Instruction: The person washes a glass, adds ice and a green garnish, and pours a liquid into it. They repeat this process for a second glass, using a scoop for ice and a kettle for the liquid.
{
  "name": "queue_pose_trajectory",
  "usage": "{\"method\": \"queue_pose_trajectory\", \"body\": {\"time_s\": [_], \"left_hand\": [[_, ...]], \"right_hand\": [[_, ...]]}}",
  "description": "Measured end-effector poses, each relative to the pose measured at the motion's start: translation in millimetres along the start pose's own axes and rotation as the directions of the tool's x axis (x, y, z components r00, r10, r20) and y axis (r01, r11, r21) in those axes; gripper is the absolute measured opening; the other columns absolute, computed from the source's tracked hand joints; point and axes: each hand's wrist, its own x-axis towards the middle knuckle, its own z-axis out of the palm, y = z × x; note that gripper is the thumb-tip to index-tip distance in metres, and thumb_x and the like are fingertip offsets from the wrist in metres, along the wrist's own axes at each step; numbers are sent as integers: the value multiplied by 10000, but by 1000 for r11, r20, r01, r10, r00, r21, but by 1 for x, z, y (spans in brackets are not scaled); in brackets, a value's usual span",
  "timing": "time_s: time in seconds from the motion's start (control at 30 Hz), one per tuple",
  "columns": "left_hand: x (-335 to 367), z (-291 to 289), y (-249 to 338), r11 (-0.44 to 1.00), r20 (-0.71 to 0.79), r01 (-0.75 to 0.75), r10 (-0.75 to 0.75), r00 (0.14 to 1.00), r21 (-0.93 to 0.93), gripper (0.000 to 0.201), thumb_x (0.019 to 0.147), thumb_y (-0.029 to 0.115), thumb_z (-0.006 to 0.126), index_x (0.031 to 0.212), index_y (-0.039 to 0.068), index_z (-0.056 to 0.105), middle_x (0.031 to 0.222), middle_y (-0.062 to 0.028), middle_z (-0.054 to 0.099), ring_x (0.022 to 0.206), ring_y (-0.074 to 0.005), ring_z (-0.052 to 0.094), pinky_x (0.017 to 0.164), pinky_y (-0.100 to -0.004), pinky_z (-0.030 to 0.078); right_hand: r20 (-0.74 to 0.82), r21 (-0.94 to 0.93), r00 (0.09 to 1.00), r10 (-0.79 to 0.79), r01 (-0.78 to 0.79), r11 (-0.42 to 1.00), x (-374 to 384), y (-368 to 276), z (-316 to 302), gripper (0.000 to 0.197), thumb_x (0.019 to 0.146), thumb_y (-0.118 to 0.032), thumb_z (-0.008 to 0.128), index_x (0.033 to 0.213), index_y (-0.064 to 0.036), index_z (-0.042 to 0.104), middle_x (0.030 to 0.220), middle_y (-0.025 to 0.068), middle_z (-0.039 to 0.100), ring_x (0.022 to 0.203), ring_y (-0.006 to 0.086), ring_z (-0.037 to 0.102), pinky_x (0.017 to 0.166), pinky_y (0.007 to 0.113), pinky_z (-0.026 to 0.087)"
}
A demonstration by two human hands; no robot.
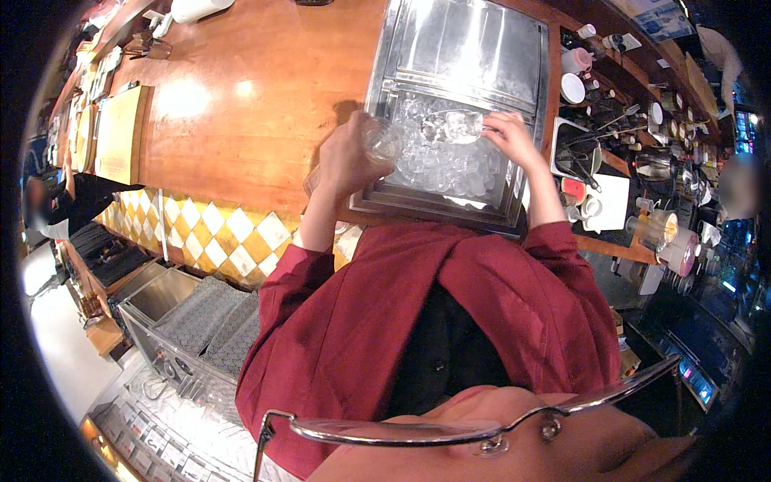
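Item, lowest in frame: my spectacle frame (450, 430), wire rim, with my red jacket (385, 313) above it, both sleeves running up toward the centre.

Item, centre left: my left hand (347, 157), fingers wrapped tight around a clear glass (382, 141). The glass is tilted, its long axis near level across the frame, its mouth pointing right toward the scoop, over the left edge of the ice.

Item, centre right: my right hand (507, 135), fingers closed on the handle end of a clear ice scoop (450, 126). The scoop lies left to right, bowl end pointing left at the glass mouth, loaded with cubes. Scoop and glass sit just beside each other; contact cannot be told.

Item, beneath both: steel ice bin (530, 173), cubes heaped in its nearer half, sliding lid (470, 48) covering the farther half.

Item, upper left: wooden counter (241, 104), tiled front below it.

Item, right edge: shelf of cups, jars and bar tools (610, 161).
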Motion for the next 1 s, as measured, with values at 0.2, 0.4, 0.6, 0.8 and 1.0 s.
{"method": "queue_pose_trajectory", "body": {"time_s": [0.2,0.4,0.6,0.8,1.0], "left_hand": [[12,24,19,988,125,-154,151,981,21,604,545,255,756,1040,49,481,901,-171,620,869,-356,598,745,-415,476],[11,20,24,988,46,-155,156,987,-12,641,540,293,738,1072,56,471,904,-171,616,873,-361,591,751,-420,472],[-6,7,-52,967,-111,47,-77,991,-251,708,543,196,796,1144,98,434,972,-101,619,906,-248,606,801,-344,480],[-26,-32,-126,643,-429,-228,-174,886,-731,755,541,8,771,1171,89,362,1061,-112,566,1023,-234,552,914,-378,456],[-37,-36,-139,708,-681,-320,-304,666,-629,770,544,-21,786,1168,81,346,1151,-145,511,1085,-268,516,957,-410,425]], "right_hand": [[161,-304,981,-111,156,940,23,-101,-96,176,770,-197,632,907,-87,644,831,63,624,869,239,597,782,370,410],[77,-569,988,-138,157,807,27,-145,-112,150,727,-141,624,865,-94,659,763,64,612,797,240,606,763,365,428],[0,-423,987,161,-146,894,20,-78,-106,168,749,-164,634,904,-107,665,862,115,643,821,312,624,733,438,480],[159,-470,904,398,-285,835,14,24,29,216,775,-232,613,959,-133,664,933,124,634,859,312,622,724,419,496],[-33,-402,888,458,-432,808,-24,17,39,197,777,-209,603,952,-130,644,934,108,626,848,305,624,719,419,503]]}}
